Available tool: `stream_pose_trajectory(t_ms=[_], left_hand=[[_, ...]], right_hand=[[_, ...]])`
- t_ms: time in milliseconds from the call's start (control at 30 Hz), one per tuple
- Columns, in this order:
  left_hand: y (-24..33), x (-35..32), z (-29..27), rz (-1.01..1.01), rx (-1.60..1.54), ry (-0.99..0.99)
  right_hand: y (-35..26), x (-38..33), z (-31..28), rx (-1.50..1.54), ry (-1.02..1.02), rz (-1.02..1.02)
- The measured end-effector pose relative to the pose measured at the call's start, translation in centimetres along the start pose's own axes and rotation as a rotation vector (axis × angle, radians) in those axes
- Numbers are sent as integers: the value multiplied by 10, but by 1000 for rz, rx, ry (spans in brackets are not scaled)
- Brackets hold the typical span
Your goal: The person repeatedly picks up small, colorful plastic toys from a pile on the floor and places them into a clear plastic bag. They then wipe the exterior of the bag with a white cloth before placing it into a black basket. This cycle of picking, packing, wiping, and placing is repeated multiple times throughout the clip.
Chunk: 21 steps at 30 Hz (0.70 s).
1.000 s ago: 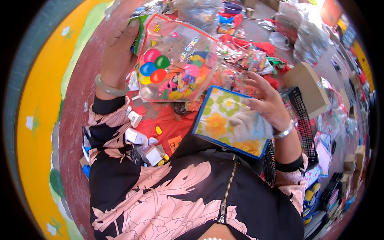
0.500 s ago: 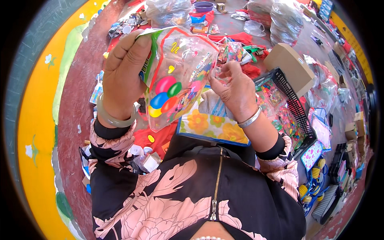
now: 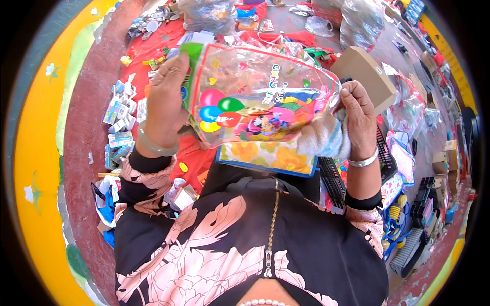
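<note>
Stretched out in front of me is a clear plastic bag (image 3: pixel 232 71) with a red border and printed coloured balloons. My left hand (image 3: pixel 166 104) grips its green left end, thumb in front. At the bag's right end, my right hand (image 3: pixel 361 120) has its fingers closed on the edge. A grey-white cloth with blue stripes (image 3: pixel 326 138) hangs against the right palm, below the bag; whether the fingers hold it too is unclear. On my lap lies a flower-patterned mat or bag (image 3: pixel 240 151) with a blue edge, partly covered by the plastic bag.
A brown cardboard box (image 3: pixel 360 76) stands at the right beyond a black plastic crate (image 3: pixel 334 181). Red cloth (image 3: pixel 191 158) covers floor at left, near small boxes (image 3: pixel 120 115). Large clear sacks (image 3: pixel 209 15) stand at the back. Yellow-and-blue pumps (image 3: pixel 395 214) lie at right.
My right hand has moved right, pulling the plastic bag wider and flatter. The striped cloth, earlier over the flowered piece, is now up against the right hand. My left hand has shifted slightly down.
</note>
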<state>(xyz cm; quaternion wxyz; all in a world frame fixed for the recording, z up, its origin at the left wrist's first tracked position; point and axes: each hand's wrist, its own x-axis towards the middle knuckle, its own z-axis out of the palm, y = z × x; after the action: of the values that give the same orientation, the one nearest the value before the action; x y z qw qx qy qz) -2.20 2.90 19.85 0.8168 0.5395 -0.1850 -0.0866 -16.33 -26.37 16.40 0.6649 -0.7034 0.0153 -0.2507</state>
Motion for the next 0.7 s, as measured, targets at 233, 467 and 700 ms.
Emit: stream_pose_trajectory(t_ms=[233,467,700], left_hand=[[-100,-5,-11,-419,-55,43],[-203,18,-56,-135,799,-159],[-209,11,-62,-75,793,-48]], right_hand=[[25,2,-34,-169,-131,352],[112,11,-64,-357,-10,541],[-5,13,33,-243,288,-74]])
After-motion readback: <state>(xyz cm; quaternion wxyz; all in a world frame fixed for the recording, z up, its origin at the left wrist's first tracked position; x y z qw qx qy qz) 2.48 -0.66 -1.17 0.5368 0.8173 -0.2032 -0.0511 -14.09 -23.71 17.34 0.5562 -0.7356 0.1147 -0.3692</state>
